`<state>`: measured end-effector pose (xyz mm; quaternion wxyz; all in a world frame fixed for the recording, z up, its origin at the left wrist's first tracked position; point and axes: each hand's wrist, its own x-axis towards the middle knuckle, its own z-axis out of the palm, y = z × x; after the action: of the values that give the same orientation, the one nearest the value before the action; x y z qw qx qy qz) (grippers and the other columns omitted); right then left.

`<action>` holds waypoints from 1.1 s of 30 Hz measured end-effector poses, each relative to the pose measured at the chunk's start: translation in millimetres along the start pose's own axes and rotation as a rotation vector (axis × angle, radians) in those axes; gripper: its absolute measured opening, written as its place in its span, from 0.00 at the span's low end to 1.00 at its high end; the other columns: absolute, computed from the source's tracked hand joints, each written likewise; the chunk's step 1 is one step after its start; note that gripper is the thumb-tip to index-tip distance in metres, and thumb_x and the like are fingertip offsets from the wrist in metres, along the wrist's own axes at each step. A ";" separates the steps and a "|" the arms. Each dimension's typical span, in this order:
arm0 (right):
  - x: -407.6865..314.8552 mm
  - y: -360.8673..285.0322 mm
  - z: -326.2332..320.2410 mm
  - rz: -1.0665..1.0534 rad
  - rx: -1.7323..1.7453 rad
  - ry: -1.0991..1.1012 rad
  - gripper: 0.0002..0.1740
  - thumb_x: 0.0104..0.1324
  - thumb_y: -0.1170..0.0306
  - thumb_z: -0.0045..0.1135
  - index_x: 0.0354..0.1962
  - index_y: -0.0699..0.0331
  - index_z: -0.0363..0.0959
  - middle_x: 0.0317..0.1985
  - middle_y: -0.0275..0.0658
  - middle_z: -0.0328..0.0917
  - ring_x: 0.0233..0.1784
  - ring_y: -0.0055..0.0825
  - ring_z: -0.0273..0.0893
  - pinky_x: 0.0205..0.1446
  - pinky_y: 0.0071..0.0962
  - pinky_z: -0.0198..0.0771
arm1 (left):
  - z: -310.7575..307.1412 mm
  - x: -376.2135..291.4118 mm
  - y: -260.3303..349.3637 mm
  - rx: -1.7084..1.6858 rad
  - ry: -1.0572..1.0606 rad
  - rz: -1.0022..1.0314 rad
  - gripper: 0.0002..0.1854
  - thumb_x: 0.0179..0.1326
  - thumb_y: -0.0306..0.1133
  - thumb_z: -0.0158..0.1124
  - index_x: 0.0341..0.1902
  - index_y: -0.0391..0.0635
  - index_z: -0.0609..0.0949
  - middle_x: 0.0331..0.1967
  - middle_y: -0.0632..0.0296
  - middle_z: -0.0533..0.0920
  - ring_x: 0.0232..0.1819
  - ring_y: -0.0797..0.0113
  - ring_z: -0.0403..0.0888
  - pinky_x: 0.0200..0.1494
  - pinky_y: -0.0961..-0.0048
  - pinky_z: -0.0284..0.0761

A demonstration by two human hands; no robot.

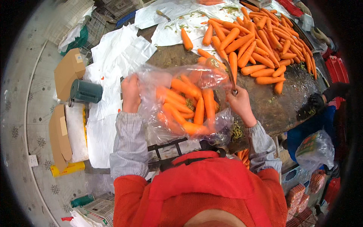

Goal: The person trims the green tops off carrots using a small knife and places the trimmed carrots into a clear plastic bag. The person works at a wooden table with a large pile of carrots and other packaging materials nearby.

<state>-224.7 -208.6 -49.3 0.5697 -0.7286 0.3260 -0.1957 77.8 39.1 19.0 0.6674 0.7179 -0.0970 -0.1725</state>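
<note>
A clear plastic bag with many carrots inside lies before me at the table's near edge. My left hand is closed on the bag's left side. My right hand grips the handle of a curved knife, its blade pointing away from me; this hand is also at the bag's right edge, but whether it pinches the plastic I cannot tell. Beyond it, a large heap of loose carrots covers the right and far part of the dark table. One carrot lies apart on white sheeting.
White plastic sheets spread along the left, beside a dark green container and cardboard pieces. A small tool rests at the far side. At right are a co-worker's dark-gloved hand, a filled plastic bag and red crates.
</note>
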 end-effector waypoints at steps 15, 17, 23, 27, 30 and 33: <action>-27.4 2.8 -9.9 -0.038 0.019 -0.054 0.14 0.68 0.69 0.62 0.46 0.71 0.78 0.26 0.30 0.75 0.29 0.15 0.72 0.31 0.21 0.67 | 25.8 -109.5 35.4 0.844 -0.047 0.939 0.16 0.58 0.27 0.66 0.50 0.40 0.82 0.49 0.54 0.82 0.49 0.57 0.81 0.53 0.64 0.76; -32.2 -2.0 -15.0 -0.077 -0.021 -0.015 0.16 0.68 0.68 0.63 0.49 0.70 0.77 0.28 0.31 0.75 0.31 0.15 0.72 0.34 0.22 0.69 | 48.8 -125.3 25.9 0.792 -0.366 0.853 0.17 0.56 0.26 0.66 0.51 0.43 0.82 0.54 0.54 0.80 0.54 0.54 0.79 0.55 0.62 0.76; -56.4 -15.5 -33.4 -0.076 0.052 0.091 0.21 0.68 0.68 0.63 0.56 0.67 0.75 0.32 0.31 0.75 0.33 0.16 0.72 0.37 0.24 0.70 | 100.9 -102.1 -42.8 1.280 -0.576 0.897 0.19 0.54 0.27 0.67 0.52 0.47 0.81 0.51 0.56 0.80 0.54 0.51 0.77 0.54 0.59 0.76; -74.1 -14.2 -52.0 -0.029 0.029 0.110 0.19 0.67 0.71 0.62 0.54 0.69 0.76 0.33 0.34 0.78 0.33 0.16 0.74 0.37 0.23 0.71 | 88.3 -92.0 -42.9 1.052 -0.493 0.929 0.20 0.54 0.29 0.68 0.53 0.42 0.80 0.48 0.52 0.81 0.53 0.45 0.77 0.54 0.54 0.74; -82.4 -13.8 -53.1 -0.048 0.068 0.096 0.16 0.68 0.71 0.61 0.51 0.69 0.78 0.32 0.32 0.79 0.31 0.15 0.73 0.35 0.21 0.69 | 67.3 -103.1 -21.0 0.530 -0.302 0.634 0.16 0.68 0.31 0.62 0.56 0.37 0.78 0.54 0.52 0.81 0.55 0.52 0.81 0.56 0.58 0.78; -87.0 -23.8 -41.8 -0.052 0.191 -0.024 0.14 0.69 0.71 0.59 0.50 0.67 0.79 0.31 0.30 0.81 0.24 0.11 0.68 0.26 0.18 0.63 | 45.5 -120.8 -3.0 -0.039 -0.307 0.210 0.16 0.76 0.34 0.54 0.60 0.37 0.76 0.57 0.54 0.81 0.57 0.60 0.81 0.58 0.62 0.80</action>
<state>-308.0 -173.9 -7.6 0.6352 -0.6815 0.2799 -0.2319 -51.0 41.9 28.1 0.6729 0.6561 -0.2686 -0.2112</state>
